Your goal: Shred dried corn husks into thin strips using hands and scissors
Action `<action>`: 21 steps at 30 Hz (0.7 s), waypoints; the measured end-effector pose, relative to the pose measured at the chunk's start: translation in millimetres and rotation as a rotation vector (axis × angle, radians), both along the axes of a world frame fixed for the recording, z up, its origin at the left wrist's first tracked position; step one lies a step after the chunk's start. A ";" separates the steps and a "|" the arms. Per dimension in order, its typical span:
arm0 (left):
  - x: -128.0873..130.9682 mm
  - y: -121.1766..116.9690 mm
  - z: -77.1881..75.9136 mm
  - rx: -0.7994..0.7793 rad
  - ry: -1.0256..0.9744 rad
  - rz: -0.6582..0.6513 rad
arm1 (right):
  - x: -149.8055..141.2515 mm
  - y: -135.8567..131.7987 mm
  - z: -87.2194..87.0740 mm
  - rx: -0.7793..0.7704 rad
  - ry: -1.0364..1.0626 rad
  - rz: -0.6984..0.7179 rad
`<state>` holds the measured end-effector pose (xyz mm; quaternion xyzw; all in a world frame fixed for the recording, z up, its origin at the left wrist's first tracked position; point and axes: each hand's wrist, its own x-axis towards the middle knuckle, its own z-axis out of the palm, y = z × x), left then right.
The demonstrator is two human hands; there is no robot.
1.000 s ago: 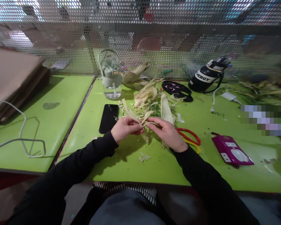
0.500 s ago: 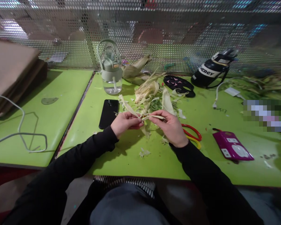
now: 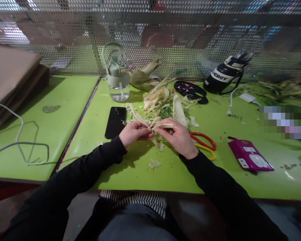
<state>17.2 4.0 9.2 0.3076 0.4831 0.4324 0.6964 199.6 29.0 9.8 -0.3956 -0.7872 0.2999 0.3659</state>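
Between both hands is a bundle of pale corn husk strips [image 3: 139, 116], its ends fanning out to the upper left, to the right and downward. My left hand [image 3: 135, 133] is closed, pinching the strips where they meet. Fingertip to fingertip with it, my right hand [image 3: 177, 136] is closed on the same husk, a strip lying over its fingers. Behind them lies a pile of loose corn husks [image 3: 157, 96] with green shreds under it. Scissors with red and yellow handles [image 3: 206, 140] lie by my right wrist, their blades hidden.
A black phone [image 3: 115, 122] and a clear water bottle [image 3: 119, 90] stand left of the husks. A black bottle [image 3: 222, 77] leans against the perforated screen [image 3: 90, 50]. The purple pouch [image 3: 250, 155] lies right, cardboard [image 3: 12, 70] far left. Husk scraps [image 3: 155, 164] lie near the front edge.
My right hand has moved slightly left, its fingertips now close against my left hand at the husk. My left hand keeps its pinch. The view has shifted a little.
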 end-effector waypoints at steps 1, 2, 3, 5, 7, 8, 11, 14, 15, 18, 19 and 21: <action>0.4 -0.4 1.3 -0.008 0.006 -0.006 | 0.0 0.4 -0.7 0.091 -0.036 0.009; 0.8 -0.8 2.7 -0.011 0.011 -0.010 | -0.1 0.8 -1.3 0.174 -0.070 0.018; 1.1 -1.2 4.0 -0.010 0.010 -0.013 | -0.3 1.1 -1.9 0.234 -0.096 0.025; 1.3 -1.6 5.2 0.006 -0.003 -0.021 | -1.2 0.9 -2.8 0.273 -0.116 0.018; 0.7 -1.3 4.0 0.034 -0.015 -0.046 | -2.4 0.0 -3.6 0.246 -0.110 -0.015; 0.3 -0.9 2.6 0.052 -0.021 -0.061 | -2.9 -0.6 -4.1 0.228 -0.099 -0.033; -0.9 0.3 -2.6 0.106 -0.035 -0.097 | -3.8 -1.7 -5.8 0.175 -0.058 -0.064; -1.0 0.6 -4.7 0.127 -0.031 -0.095 | -3.9 -1.8 -7.5 0.125 -0.039 -0.075; -0.9 0.3 -4.4 0.129 -0.022 -0.090 | -3.9 -1.8 -8.0 0.109 -0.039 -0.075; -0.7 -0.8 -2.2 0.141 0.008 -0.061 | -4.0 -2.4 -8.7 0.075 -0.028 -0.046; -0.7 -1.1 -1.5 0.151 0.011 -0.046 | -4.2 -2.8 -8.7 0.065 -0.023 -0.037; -0.9 -1.2 -0.8 0.174 0.004 -0.019 | -4.5 -3.5 -8.8 0.031 -0.017 -0.038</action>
